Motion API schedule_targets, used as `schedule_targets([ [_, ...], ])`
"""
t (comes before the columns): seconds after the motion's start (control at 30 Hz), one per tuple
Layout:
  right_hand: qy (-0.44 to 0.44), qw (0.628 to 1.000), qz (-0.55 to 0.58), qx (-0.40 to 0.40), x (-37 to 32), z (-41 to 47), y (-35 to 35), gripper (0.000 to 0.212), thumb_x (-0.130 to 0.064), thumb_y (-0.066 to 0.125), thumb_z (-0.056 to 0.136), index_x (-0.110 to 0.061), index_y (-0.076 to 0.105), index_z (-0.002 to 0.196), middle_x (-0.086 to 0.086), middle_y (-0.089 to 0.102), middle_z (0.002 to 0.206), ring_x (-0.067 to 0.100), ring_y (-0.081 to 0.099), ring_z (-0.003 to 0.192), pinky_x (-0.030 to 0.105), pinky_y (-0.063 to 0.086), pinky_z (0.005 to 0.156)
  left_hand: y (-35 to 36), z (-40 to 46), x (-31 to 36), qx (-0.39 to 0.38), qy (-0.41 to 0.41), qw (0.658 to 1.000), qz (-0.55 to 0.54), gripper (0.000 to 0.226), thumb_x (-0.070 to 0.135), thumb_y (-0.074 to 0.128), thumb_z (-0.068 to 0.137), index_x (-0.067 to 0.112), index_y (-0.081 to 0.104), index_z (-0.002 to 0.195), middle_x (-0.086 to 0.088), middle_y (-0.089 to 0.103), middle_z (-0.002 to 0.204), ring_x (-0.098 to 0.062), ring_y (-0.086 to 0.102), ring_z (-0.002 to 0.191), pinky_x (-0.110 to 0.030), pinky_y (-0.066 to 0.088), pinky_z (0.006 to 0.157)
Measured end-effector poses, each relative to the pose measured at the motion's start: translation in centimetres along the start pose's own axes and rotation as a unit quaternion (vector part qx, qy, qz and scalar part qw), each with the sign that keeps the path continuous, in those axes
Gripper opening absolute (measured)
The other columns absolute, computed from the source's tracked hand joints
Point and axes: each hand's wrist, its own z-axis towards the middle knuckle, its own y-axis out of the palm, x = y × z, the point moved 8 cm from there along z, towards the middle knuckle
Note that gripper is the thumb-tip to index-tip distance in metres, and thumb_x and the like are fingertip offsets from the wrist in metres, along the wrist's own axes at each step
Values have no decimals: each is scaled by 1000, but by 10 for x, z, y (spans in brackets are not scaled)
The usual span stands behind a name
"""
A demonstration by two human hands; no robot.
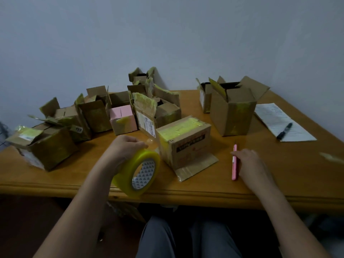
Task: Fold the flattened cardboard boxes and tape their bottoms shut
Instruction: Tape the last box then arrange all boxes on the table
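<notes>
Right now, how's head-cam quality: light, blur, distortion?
Head view: dim and bluish; wide-angle bends the wooden table's front edge; right hand slightly motion-blurred by the pink utility knife; yellow tape roll in the left hand is sharp enough.

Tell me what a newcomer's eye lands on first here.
First, the big yellow tape roll gripped in the left hand at the table's near edge. Next, the freshly taped box at centre, then the pink cutter beside the right hand. Taped boxes crowd the back left.
</notes>
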Motion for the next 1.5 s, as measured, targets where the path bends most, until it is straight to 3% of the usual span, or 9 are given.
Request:
schedule_targets([
  [0.3, -128, 959, 199, 154, -85, -29, -67, 39, 2, 55, 89, -19, 66, 119, -9, 52, 103, 1, 51, 83, 12, 46, 64, -1, 2, -3, -20, 40, 999, -16, 19, 29, 70, 90, 20, 79, 76, -5, 74, 80, -31, 71, 84, -48, 59, 79],
  [0.43, -221, 923, 309, 62, -185, -47, -56, 30, -12, 52, 96, -17, 64, 124, -8, 62, 114, -3, 56, 100, 9, 48, 85, -6, -2, -7, -26, 75, 997, -20, 19, 32, 66, 92, 33, 77, 77, 6, 73, 82, -22, 71, 82, -36, 58, 68],
  [0.57, -144, 951, 268, -63, -230, -24, -15, 46, -39, 49, 99, -10, 56, 135, 5, 58, 129, 15, 55, 117, 35, 50, 99, -12, -13, -9, -18, 124, 992, -34, 22, 28, 64, 94, 35, 76, 77, 8, 72, 83, -20, 69, 85, -32, 55, 71],
  [0.67, -100, 936, 313, -123, -241, -14, 6, 37, -47, 59, 92, -16, 72, 106, -6, 67, 95, 9, 61, 92, 29, 54, 81, -20, -21, -12, 4, 156, 986, -52, 20, 27, 64, 93, 32, 76, 78, 8, 72, 85, -16, 68, 85, -29, 52, 70],
  [0.9, -100, 955, 273, -54, -248, -7, 11, 18, -40, 58, 95, -26, 60, 84, -7, 60, 92, 10, 55, 88, 25, 44, 67, -26, -26, -25, 38, 168, 979, -111, 19, 35, 60, 95, 36, 78, 100, 11, 70, 105, -14, 65, 102, -34, 55, 83],
  [1.0, -99, 964, 246, -20, -251, -7, 14, 20, -38, 52, 98, -24, 55, 85, -8, 52, 89, 11, 52, 86, 28, 42, 70, -38, -26, -32, 60, 190, 968, -153, 56, 52, 60, 87, 45, 47, 140, 14, 63, 112, -4, 57, 112, -24, 47, 85],
  [1.13, -17, 947, 322, -1, -244, 1, 34, 26, -36, 47, 100, -17, 56, 86, -3, 55, 86, 15, 54, 84, 31, 46, 71, -63, -25, -72, 23, 202, 960, -191, 83, 80, 71, 59, 60, 42, 133, 14, 60, 121, -2, 59, 112, -26, 50, 87],
  [1.4, 162, 808, 539, -175, -288, 7, 121, 39, -44, 55, 95, -6, 63, 95, 15, 69, 96, 27, 67, 93, 50, 57, 85, -84, -13, -142, 60, 175, 962, -202, 70, 16, 69, 84, 36, 38, 143, -5, 49, 135, 3, 59, 111, -16, 52, 81],
  [1.5, 116, 851, 492, -142, -298, 18, 122, 37, -39, 57, 96, -4, 68, 89, 13, 68, 89, 28, 66, 89, 46, 58, 77, -100, -13, -141, 116, 194, 963, -148, 68, 5, 61, 93, 35, 34, 147, -2, 46, 135, 8, 52, 114, -15, 49, 86],
])
